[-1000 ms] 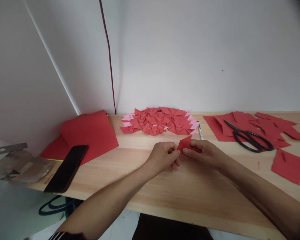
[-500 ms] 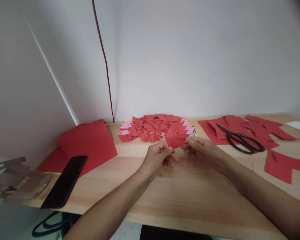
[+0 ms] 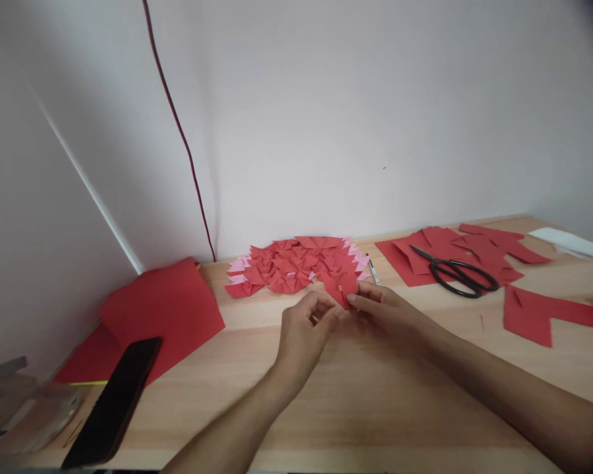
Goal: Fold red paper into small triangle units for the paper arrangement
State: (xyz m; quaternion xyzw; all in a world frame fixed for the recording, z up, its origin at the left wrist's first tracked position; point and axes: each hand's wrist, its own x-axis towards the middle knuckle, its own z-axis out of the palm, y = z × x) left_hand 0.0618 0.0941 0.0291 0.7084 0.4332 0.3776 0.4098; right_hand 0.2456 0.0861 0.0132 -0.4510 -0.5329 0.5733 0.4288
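A small red paper piece (image 3: 340,288) is held up in front of the pile, one corner pointing down. My right hand (image 3: 375,304) pinches its right side between thumb and fingers. Just left of and below the piece is my left hand (image 3: 310,324), its fingers curled and the thumb near the fingertips; whether it touches the paper or holds anything is unclear. Behind both hands, a pile of folded red and pink paper pieces (image 3: 289,263) lies near the wall.
Black-handled scissors (image 3: 462,276) rest on red paper (image 3: 405,263) at right, near an L-shaped red scrap (image 3: 528,316) and white paper (image 3: 568,241). A pen (image 3: 374,270) lies beside the pile. Large red sheets (image 3: 168,303) and a black phone (image 3: 112,401) are at left.
The view has shifted. The red piece now hangs with a corner down instead of spread wide between both hands. My left hand's fingers have moved off its left edge, while my right hand keeps its grip.
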